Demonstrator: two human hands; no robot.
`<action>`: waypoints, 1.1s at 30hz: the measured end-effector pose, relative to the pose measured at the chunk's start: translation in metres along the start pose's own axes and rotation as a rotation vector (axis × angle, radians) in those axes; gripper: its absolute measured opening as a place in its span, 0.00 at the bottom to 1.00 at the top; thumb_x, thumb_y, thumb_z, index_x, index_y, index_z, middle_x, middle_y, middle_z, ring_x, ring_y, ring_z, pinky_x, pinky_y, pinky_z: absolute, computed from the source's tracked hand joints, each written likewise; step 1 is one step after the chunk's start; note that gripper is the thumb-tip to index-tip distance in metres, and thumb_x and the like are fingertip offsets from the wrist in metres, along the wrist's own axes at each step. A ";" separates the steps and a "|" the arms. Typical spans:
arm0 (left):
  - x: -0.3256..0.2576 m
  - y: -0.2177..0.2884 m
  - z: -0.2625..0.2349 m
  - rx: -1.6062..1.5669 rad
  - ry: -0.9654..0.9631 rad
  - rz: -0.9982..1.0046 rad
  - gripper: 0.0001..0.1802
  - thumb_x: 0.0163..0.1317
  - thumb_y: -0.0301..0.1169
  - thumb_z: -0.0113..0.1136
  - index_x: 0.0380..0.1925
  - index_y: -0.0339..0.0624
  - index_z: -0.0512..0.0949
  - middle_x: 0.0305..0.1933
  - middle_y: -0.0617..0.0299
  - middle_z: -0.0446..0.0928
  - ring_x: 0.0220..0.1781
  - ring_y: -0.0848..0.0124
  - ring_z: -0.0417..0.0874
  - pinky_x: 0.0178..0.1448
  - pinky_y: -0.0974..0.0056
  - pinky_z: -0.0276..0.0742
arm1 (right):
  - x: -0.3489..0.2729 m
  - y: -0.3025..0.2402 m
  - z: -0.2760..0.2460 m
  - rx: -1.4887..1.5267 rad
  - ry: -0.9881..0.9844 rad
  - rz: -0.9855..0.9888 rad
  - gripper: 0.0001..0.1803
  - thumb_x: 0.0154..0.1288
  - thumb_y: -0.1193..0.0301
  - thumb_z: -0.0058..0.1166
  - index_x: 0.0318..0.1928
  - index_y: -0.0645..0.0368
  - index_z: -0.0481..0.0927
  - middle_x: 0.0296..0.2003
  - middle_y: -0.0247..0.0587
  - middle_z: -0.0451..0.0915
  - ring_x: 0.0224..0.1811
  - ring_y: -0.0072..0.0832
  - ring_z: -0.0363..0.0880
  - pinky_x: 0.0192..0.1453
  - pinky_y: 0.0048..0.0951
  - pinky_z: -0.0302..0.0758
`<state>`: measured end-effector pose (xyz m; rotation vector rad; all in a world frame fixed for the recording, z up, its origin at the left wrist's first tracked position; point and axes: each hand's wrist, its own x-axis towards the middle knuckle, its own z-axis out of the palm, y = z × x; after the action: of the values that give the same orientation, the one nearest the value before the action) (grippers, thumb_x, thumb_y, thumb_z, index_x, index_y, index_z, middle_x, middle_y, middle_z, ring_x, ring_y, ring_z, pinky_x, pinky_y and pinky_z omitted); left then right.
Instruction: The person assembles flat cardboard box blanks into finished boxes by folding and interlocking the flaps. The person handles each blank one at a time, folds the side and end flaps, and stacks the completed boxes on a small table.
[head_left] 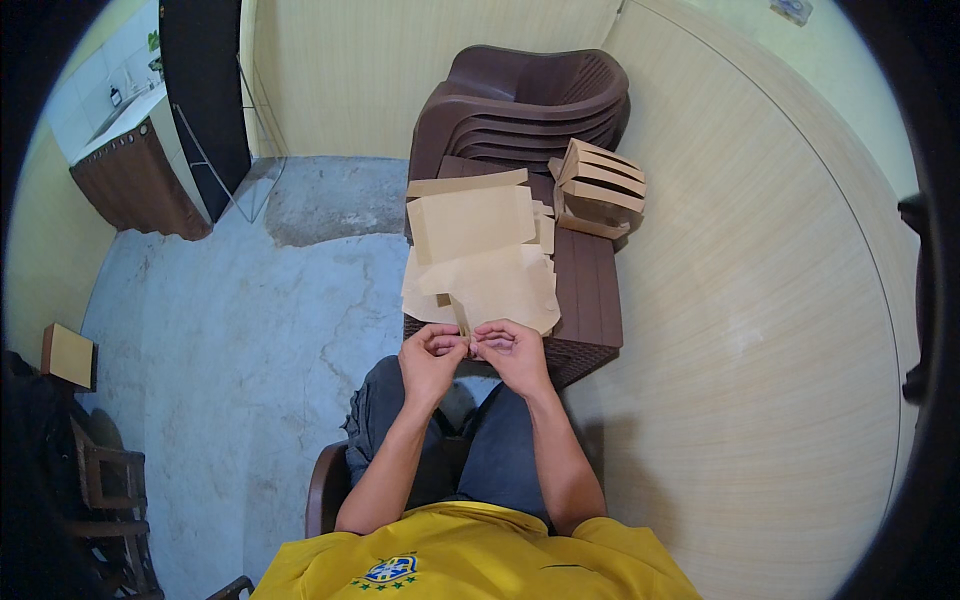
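Note:
My left hand and my right hand meet at the near edge of the brown table. Their fingertips are pinched together on the lower end of a narrow folded cardboard strip, which points away from me. The fingers hide that lower end. Just beyond, flat tan cardboard box blanks lie overlapping on the tabletop, with creased flaps along their edges.
Folded cardboard boxes stand grouped at the table's far right corner. Behind the table rise stacked brown plastic armchairs. A wood-patterned wall runs along the right. At far left are a small box-like object and a curtained sink counter.

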<state>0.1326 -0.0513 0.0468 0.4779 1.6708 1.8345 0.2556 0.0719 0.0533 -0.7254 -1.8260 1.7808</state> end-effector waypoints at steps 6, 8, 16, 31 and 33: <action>-0.006 -0.006 0.006 -0.036 0.024 0.050 0.18 0.62 0.23 0.79 0.50 0.26 0.88 0.40 0.55 0.91 0.42 0.72 0.92 0.49 0.68 0.89 | 0.003 0.003 0.002 -0.115 0.012 -0.003 0.13 0.69 0.83 0.68 0.53 0.69 0.88 0.44 0.44 0.90 0.46 0.25 0.91 0.52 0.29 0.90; -0.006 -0.008 0.007 0.013 0.049 0.097 0.17 0.62 0.24 0.79 0.50 0.27 0.88 0.41 0.55 0.92 0.42 0.71 0.93 0.49 0.68 0.89 | 0.007 0.003 0.003 -0.083 0.015 0.073 0.12 0.70 0.83 0.67 0.52 0.69 0.88 0.44 0.44 0.91 0.46 0.26 0.91 0.51 0.31 0.90; -0.020 -0.010 0.017 0.339 0.165 0.226 0.14 0.60 0.21 0.77 0.46 0.28 0.90 0.45 0.48 0.92 0.42 0.67 0.94 0.49 0.63 0.90 | 0.015 0.005 0.020 -0.691 0.197 -0.187 0.10 0.64 0.81 0.72 0.44 0.71 0.87 0.38 0.52 0.89 0.39 0.34 0.93 0.41 0.33 0.89; -0.007 -0.025 0.013 0.100 0.037 0.361 0.18 0.65 0.20 0.68 0.54 0.30 0.81 0.49 0.50 0.87 0.47 0.67 0.92 0.52 0.64 0.89 | 0.028 -0.021 0.020 -0.568 0.207 -0.204 0.13 0.70 0.71 0.71 0.49 0.68 0.90 0.41 0.48 0.91 0.41 0.30 0.92 0.46 0.32 0.88; 0.005 -0.027 0.005 -0.041 0.164 0.228 0.20 0.68 0.23 0.68 0.58 0.29 0.81 0.50 0.51 0.87 0.45 0.68 0.92 0.48 0.65 0.89 | 0.029 -0.015 0.019 -0.510 0.218 -0.162 0.13 0.71 0.70 0.71 0.49 0.68 0.91 0.41 0.47 0.92 0.41 0.29 0.91 0.48 0.31 0.87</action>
<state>0.1374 -0.0436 0.0200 0.5310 1.7419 2.1185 0.2208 0.0766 0.0672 -0.8862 -2.1327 1.0911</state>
